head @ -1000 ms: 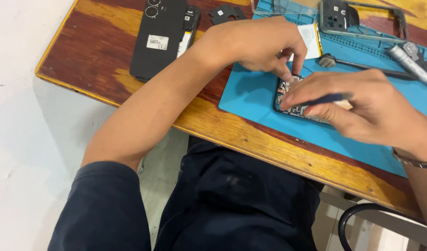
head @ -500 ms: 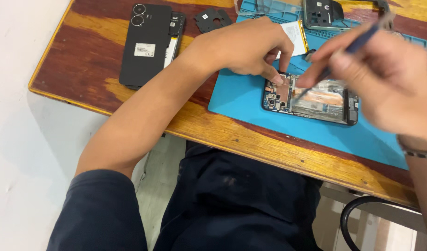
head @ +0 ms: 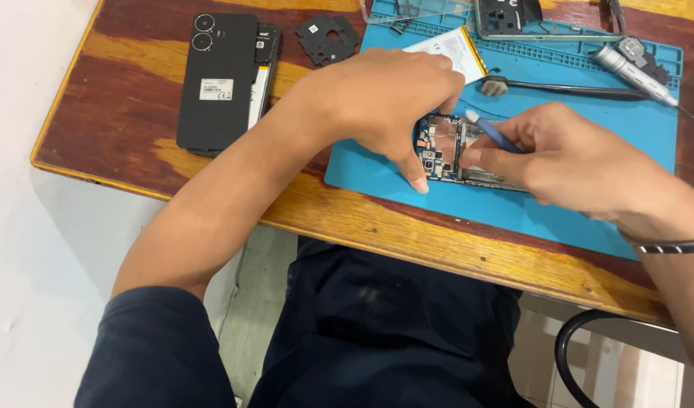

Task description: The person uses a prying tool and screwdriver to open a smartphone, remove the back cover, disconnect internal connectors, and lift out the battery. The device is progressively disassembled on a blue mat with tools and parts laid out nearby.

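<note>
Fingers of our left hand (head: 388,102) press down on the opened phone (head: 445,147) lying on the blue mat (head: 589,204); our right hand (head: 573,162) grips a blue pry tool (head: 492,132) over its circuit board.

opened phone (head: 443,147) mostly hidden under both hands, frame (head: 513,23) cut by top edge, pry tool (head: 492,131) tip only

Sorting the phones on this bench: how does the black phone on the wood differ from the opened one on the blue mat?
The black phone lies untouched on bare wood, back cover on. The opened phone lies on the blue mat, circuit board exposed, steadied by the left hand while the right hand holds a blue tool over it. Both lie flat.
</note>
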